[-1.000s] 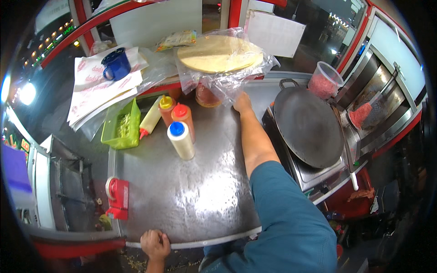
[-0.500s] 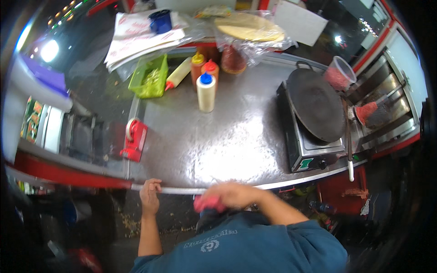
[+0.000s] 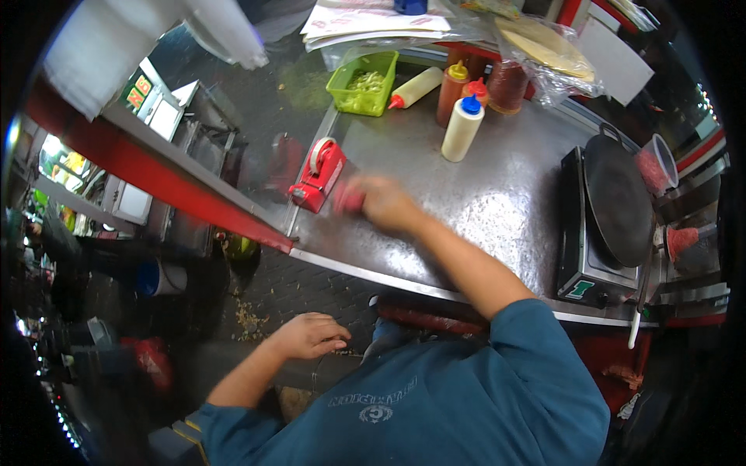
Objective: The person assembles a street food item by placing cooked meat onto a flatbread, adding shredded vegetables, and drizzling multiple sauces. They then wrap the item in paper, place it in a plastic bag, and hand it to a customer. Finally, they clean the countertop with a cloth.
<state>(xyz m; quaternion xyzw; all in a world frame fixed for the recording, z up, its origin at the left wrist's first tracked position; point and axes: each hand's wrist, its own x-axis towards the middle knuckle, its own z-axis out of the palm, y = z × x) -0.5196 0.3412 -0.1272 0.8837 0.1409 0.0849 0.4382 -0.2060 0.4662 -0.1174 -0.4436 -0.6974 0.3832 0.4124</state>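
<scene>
My right hand point(image 3: 388, 206) is closed on a pinkish-red cloth point(image 3: 350, 199), blurred by motion, over the left part of the metal counter point(image 3: 396, 256). Just left of the cloth stands a red tape dispenser point(image 3: 318, 177) with a pale roll on top, close to the counter's left edge. My left hand point(image 3: 312, 335) hangs in front of the counter, touching nothing. Its fingers are loosely bent, and no object shows in them.
Squeeze bottles point(image 3: 463, 132) and a green basket point(image 3: 337, 101) of shredded food stand toward the back. At right, a black round pan point(image 3: 618, 202) sits on a stove point(image 3: 573, 233); a white-handled tool point(image 3: 634, 330) sticks out past the front edge. Wrapped flatbreads point(image 3: 548, 48) lie behind.
My right hand has carried the cloth from the front edge onto the counter near the tape dispenser. My left hand has dropped away from the counter edge. The view has swung left.
</scene>
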